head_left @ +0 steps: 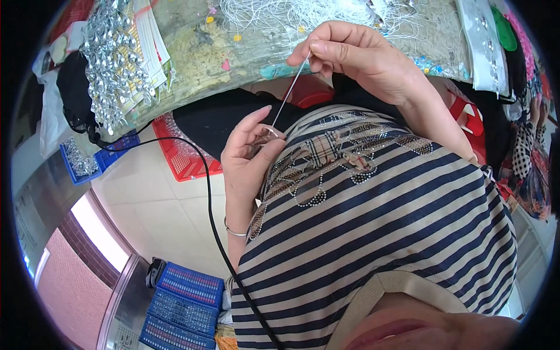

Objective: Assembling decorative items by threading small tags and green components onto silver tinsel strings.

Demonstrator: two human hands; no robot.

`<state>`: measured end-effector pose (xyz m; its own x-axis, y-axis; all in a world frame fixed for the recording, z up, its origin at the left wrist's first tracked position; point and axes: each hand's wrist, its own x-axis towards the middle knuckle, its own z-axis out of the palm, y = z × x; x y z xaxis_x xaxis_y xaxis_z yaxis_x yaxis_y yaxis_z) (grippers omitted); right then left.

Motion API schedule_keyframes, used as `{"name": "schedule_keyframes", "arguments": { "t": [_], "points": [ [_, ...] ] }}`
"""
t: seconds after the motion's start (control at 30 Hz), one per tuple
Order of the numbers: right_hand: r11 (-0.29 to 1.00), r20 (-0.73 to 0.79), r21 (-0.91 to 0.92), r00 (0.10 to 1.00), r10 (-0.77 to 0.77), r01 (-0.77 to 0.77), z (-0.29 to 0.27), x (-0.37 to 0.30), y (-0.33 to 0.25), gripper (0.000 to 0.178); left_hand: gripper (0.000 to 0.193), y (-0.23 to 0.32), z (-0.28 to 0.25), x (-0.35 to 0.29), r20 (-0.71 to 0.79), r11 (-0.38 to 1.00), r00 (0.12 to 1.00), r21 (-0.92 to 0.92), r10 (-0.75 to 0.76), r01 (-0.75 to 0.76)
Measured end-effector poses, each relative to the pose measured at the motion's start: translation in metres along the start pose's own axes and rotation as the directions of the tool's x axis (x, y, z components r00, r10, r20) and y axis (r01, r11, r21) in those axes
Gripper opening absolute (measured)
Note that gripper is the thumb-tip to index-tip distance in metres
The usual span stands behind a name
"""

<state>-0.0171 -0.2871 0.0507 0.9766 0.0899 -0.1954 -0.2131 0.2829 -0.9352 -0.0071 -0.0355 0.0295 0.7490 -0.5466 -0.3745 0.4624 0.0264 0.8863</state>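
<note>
A thin white cord runs taut and slanting between my two hands, in front of my striped top. Its upper end is pinched between thumb and forefinger of my right hand, which is raised by the table's front edge. Lower down and to the left, my left hand has the other end at its curled fingers and thumb, close against the top. A small loop of cord shows there; any knot is too small to make out. Beyond my right hand, a loose heap of white cords lies on the worn table.
Strings of clear faceted beads hang over the table's left edge, beside printed cards. At the right lies a clear plastic bag. Below are a red basket, a blue basket and stacked blue crates. A black cable crosses the view.
</note>
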Motion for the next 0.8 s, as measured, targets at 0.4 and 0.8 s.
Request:
{"name": "schedule_keyframes", "arguments": {
  "t": [0.4,0.8],
  "points": [
    [0.977,-0.149,0.194,0.987,-0.061,0.090,-0.027,0.006,-0.041,0.015,0.013,-0.007,-0.021,-0.003,-0.113,0.938,0.986,0.310,-0.124,0.154],
    [0.971,-0.237,0.168,0.963,-0.128,0.171,-0.053,0.022,-0.051,0.023,0.012,0.021,-0.048,0.024,-0.293,0.869,0.895,0.463,0.336,-0.175]
  ]
}}
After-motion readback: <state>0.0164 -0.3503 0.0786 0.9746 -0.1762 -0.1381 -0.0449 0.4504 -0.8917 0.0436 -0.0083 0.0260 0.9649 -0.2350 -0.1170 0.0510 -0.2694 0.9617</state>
